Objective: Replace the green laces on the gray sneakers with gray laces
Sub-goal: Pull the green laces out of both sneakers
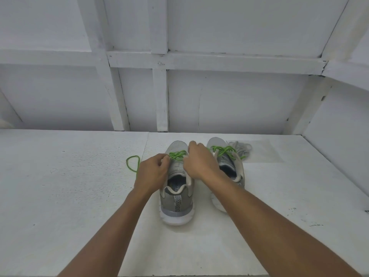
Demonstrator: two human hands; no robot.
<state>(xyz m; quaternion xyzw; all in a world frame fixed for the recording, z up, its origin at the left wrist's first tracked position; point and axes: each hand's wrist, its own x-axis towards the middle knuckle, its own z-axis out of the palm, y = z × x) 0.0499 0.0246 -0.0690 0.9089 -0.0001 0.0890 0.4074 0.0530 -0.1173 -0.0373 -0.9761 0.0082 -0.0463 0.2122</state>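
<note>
Two gray sneakers stand side by side on the white table (60,196), heels toward me. The left sneaker (176,198) has a green lace (177,154) crossed over its front eyelets, and a loose end of it loops onto the table at the left (132,163). My left hand (152,172) pinches the lace at the shoe's left side. My right hand (199,160) pinches it at the right side and hides part of the tongue. The right sneaker (227,168) still carries its green lace (223,149). A bundle of gray laces (240,147) lies just right of it.
A clear plastic sheet or bag (263,151) lies under the gray laces at the back right. A white framed wall (159,96) rises directly behind the table, and a side wall closes the right edge.
</note>
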